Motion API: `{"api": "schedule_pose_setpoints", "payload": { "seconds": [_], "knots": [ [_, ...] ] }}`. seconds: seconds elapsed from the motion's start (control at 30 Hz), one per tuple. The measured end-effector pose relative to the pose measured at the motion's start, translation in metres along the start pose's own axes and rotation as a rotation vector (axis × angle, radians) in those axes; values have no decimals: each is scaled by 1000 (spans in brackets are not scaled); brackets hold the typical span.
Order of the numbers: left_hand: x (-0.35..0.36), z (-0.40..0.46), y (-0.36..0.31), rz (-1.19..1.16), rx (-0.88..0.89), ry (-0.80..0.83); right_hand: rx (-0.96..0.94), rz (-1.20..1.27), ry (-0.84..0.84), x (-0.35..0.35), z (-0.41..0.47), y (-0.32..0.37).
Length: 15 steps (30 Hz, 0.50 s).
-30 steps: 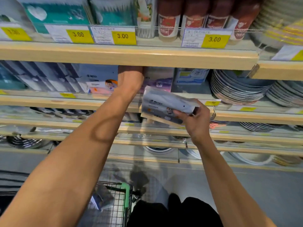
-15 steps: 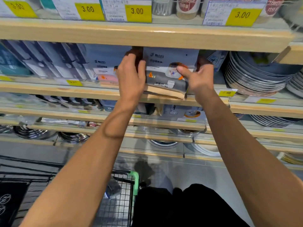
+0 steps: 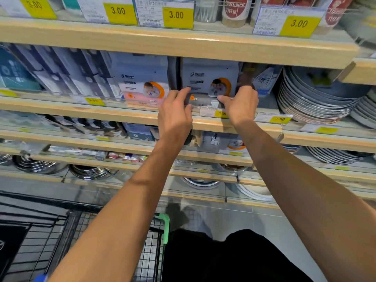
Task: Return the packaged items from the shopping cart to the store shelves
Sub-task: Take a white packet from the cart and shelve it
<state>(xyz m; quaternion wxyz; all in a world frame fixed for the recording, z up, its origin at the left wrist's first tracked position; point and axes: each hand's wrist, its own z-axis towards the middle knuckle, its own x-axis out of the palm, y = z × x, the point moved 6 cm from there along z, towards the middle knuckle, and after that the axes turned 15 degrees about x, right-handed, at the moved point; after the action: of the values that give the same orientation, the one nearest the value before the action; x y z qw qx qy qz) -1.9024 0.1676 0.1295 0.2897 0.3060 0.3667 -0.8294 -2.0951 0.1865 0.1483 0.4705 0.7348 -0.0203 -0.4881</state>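
A grey packaged item [image 3: 209, 78] with an orange round picture stands upright on the second wooden shelf [image 3: 114, 116], under the top shelf board. My left hand [image 3: 175, 112] curls its fingers around the package's lower left edge. My right hand [image 3: 242, 106] grips the lower right edge, thumb on the front. The package's bottom is hidden behind my hands and a price tag. The black wire shopping cart [image 3: 150, 251] with a green handle corner sits low, in front of my legs.
A similar package with a pink band [image 3: 142, 86] stands just left of the grey one. Stacked grey plates [image 3: 315, 98] fill the shelf to the right. Yellow 3.00 price tags [image 3: 177, 16] line the top shelf. Lower shelves hold metal bowls [image 3: 38, 165] and plates.
The package went from my right hand alone, tilted in front of the shelf, to upright and deeper in the shelf slot, with both hands now at its lower edges.
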Motion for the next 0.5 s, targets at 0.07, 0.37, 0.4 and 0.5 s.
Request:
{"api": "schedule_pose_setpoints", "payload": {
  "seconds": [0.07,0.37,0.4,0.5],
  "knots": [
    [1,-7,0,38,33,12,-1,-18,53,5,-2,-1],
    [-33,-54,9,-49,18,-200,-508,321,-52,17,-90,17],
    [-37,-61,12,-57,-14,-224,-537,346,-6,24,-105,21],
    [-61,-107,32,-48,-202,-310,-593,280,192,64,-162,29]
  ]
}}
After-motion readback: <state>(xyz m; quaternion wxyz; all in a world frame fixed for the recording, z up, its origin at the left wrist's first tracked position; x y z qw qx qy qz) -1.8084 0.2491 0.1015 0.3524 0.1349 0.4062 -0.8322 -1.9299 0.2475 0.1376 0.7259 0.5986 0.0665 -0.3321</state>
